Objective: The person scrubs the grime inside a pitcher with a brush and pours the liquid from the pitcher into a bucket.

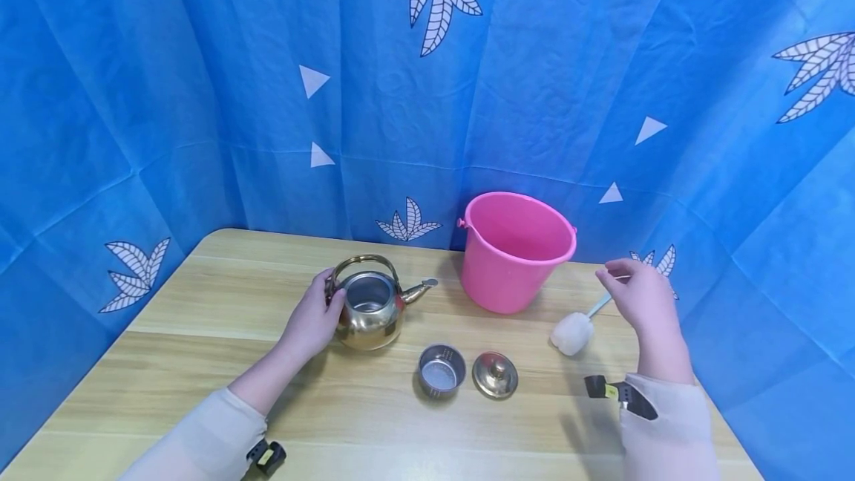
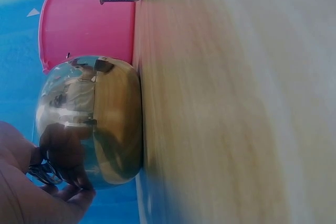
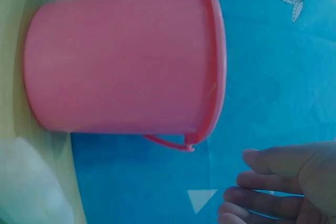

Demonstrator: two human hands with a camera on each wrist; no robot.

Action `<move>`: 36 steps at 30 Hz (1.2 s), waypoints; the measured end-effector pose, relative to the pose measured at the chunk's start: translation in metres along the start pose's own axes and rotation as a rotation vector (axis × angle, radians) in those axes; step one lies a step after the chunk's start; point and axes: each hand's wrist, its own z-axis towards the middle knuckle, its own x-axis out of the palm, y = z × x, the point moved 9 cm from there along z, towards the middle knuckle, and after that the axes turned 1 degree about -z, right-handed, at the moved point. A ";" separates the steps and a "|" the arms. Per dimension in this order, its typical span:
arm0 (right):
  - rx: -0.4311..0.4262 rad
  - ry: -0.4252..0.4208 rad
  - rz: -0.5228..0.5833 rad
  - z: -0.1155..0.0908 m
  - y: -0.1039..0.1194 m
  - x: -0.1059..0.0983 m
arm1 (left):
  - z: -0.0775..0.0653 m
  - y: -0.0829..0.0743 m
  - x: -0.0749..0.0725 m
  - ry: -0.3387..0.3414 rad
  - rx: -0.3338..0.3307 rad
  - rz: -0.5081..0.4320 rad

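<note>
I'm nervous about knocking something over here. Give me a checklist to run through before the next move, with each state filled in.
1. Left hand has the kettle: ok, it grips the handle at one side.
2. Kettle stands upright on the table: ok.
3. Kettle mouth uncovered: ok, the lid lies on the table.
4. Strainer cup out of the kettle: ok, it stands beside the lid.
5. Right hand holds the brush: not ok, the hand is empty.
6. Water in the bucket: cannot tell, its bottom is hidden.
</note>
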 end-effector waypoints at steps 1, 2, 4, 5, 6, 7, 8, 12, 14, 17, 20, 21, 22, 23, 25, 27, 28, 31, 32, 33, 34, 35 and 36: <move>0.003 -0.011 -0.002 0.001 -0.002 -0.001 | 0.000 0.000 0.000 -0.002 0.002 0.000; 0.007 -0.018 -0.002 0.002 -0.004 -0.001 | 0.000 -0.001 -0.001 -0.005 0.004 0.001; 0.016 -0.029 -0.004 0.005 -0.009 -0.001 | 0.000 -0.001 -0.001 -0.008 0.008 0.001; 0.021 -0.034 -0.004 0.007 -0.011 -0.001 | 0.000 -0.001 -0.001 -0.009 0.009 0.003; 0.026 -0.037 -0.004 0.008 -0.014 -0.001 | 0.000 -0.001 -0.002 -0.011 0.011 0.006; 0.032 -0.038 -0.005 0.010 -0.017 0.000 | 0.000 0.000 -0.002 -0.015 0.011 0.008; 0.036 -0.038 -0.008 0.011 -0.020 0.000 | 0.000 0.000 -0.002 -0.014 0.011 0.009; 0.044 -0.041 -0.019 0.016 -0.030 0.003 | 0.001 0.001 -0.002 -0.012 0.005 0.007; 0.048 -0.038 -0.022 0.019 -0.034 0.004 | 0.001 0.002 -0.002 -0.011 0.002 0.003; 0.060 -0.029 -0.026 0.022 -0.040 0.007 | 0.002 0.002 -0.001 -0.011 0.005 0.000; 0.083 -0.014 -0.015 0.025 -0.048 0.011 | 0.001 0.001 0.000 -0.011 0.010 -0.006; 0.091 -0.009 -0.010 0.027 -0.050 0.012 | 0.001 0.001 0.000 -0.011 0.010 -0.007; 0.098 -0.005 -0.007 0.028 -0.052 0.013 | 0.001 0.001 0.000 -0.012 0.010 -0.006; 0.108 0.002 0.000 0.030 -0.055 0.015 | 0.001 0.001 0.000 -0.010 0.007 -0.007; 0.122 0.015 0.006 0.033 -0.060 0.017 | 0.000 0.001 0.000 -0.008 0.001 -0.007; 0.129 0.028 0.007 0.035 -0.064 0.019 | 0.000 0.000 -0.001 -0.006 -0.004 -0.005; 0.132 0.033 0.005 0.037 -0.066 0.019 | 0.000 0.000 -0.001 -0.004 -0.004 -0.004; 0.136 0.041 0.004 0.041 -0.073 0.022 | 0.000 0.000 -0.001 -0.004 -0.004 -0.002; 0.136 0.042 0.001 0.042 -0.075 0.023 | 0.000 -0.001 -0.001 -0.004 -0.002 0.000; 0.136 0.042 -0.002 0.043 -0.077 0.023 | 0.000 0.000 -0.001 -0.003 -0.002 0.001; 0.136 0.043 -0.005 0.044 -0.079 0.024 | 0.000 0.000 -0.001 -0.003 0.000 0.003; 0.134 0.045 -0.007 0.045 -0.081 0.026 | 0.000 0.000 0.000 -0.004 -0.001 0.004; 0.134 0.048 -0.011 0.046 -0.083 0.026 | 0.000 0.000 0.000 -0.003 -0.002 0.003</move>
